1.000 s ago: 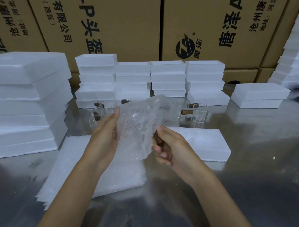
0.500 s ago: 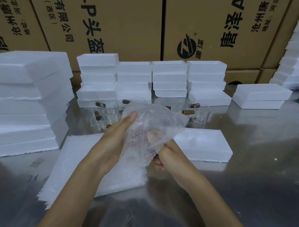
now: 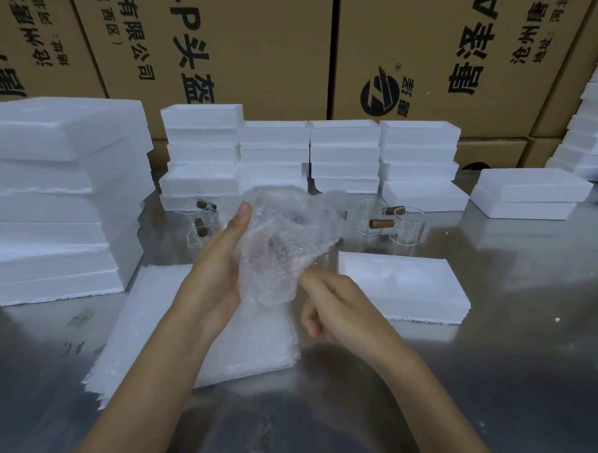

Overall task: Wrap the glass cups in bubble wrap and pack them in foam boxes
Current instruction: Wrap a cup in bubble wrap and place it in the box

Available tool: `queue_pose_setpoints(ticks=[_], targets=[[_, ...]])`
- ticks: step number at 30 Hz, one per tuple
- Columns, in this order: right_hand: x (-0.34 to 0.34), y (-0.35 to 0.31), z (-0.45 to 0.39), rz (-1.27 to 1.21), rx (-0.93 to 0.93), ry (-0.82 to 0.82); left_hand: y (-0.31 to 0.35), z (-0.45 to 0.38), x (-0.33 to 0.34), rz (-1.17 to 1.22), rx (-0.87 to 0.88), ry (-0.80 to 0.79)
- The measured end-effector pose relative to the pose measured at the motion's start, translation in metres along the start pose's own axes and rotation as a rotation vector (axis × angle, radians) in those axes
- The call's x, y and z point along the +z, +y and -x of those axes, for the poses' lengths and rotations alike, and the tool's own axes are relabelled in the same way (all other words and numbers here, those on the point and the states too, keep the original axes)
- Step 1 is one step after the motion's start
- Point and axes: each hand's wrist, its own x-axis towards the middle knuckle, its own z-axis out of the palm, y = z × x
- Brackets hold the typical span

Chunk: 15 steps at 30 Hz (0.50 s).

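Bubble wrap (image 3: 283, 246) bunched round a cup sits between both hands above the steel table (image 3: 490, 371). Left hand (image 3: 216, 274) cradles its side, thumb straight up against it; right hand (image 3: 335, 310) pinches the lower edge. Under the grip lies a stack of wrap sheets (image 3: 183, 341); just right, a foam box (image 3: 401, 285); beyond, bare glass cups (image 3: 405, 227).
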Motion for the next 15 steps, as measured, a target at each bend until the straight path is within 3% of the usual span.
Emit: queue_pose_setpoints(ticks=[3,7,9,12,15], targets=[[-0.011,-0.003,-0.001,-0.178,0.043,-0.036,0.003,-0.002,-0.004,0.099,-0.022,0.005],[-0.036,-0.003,-0.004,-0.626,-0.077,0.288,0.005,-0.003,-0.01,0.222,0.005,-0.014],[-0.049,-0.003,-0.005,-0.877,-0.125,0.359,0.003,-0.003,-0.008,0.26,0.017,-0.025],[-0.053,-0.001,-0.005,-0.892,-0.041,0.248,-0.002,-0.003,-0.002,0.371,0.045,-0.028],[-0.034,-0.001,-0.003,-0.655,0.029,0.015,-0.007,-0.003,0.006,0.381,0.058,-0.07]])
